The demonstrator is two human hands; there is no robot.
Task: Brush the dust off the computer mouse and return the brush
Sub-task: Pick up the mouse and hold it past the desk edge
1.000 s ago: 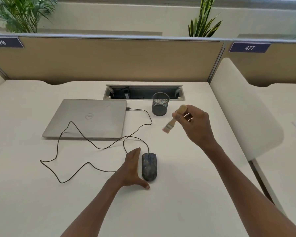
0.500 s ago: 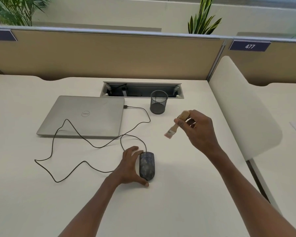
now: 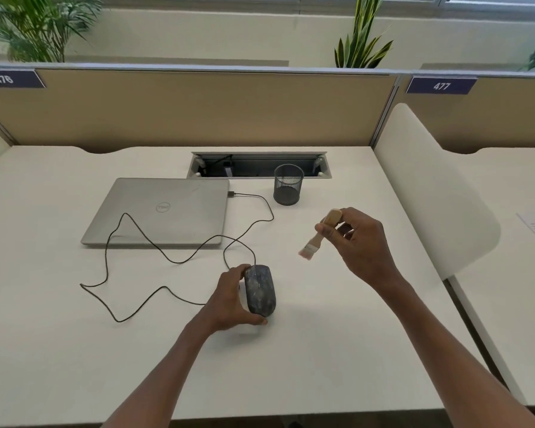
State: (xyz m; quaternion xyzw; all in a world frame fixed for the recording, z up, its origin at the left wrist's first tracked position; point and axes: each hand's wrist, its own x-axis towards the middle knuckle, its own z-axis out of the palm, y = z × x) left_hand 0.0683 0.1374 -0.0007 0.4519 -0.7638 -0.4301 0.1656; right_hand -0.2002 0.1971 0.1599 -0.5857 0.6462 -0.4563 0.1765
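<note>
From the head view, the left hand [image 3: 232,299] has closed round the computer mouse [image 3: 259,289] since a second ago: the fingers that lay flat beside it now curl over its far end with the thumb hooked under the near end, so the mouse is pinned steady on the bench [image 3: 322,350]. The right hand [image 3: 360,242] has drifted lower and nearer, pinching the wooden handle of the brush [image 3: 320,234] between thumb and fingers, bristles pointing down and left, in the air and well apart from the mouse. To my eye that means the holding is sorted and the first sweep has not yet landed; the mouse looks mottled grey with dust.

Counting what stands here: one mouse, one brush, one closed silver laptop [image 3: 164,211] behind it, one black cable [image 3: 142,230] looping from the mouse across the laptop lid to the laptop's right edge, and one black mesh pen cup [image 3: 288,188], where I'd guess the brush belongs, standing before one cable hatch [image 3: 260,165] in the bench
</note>
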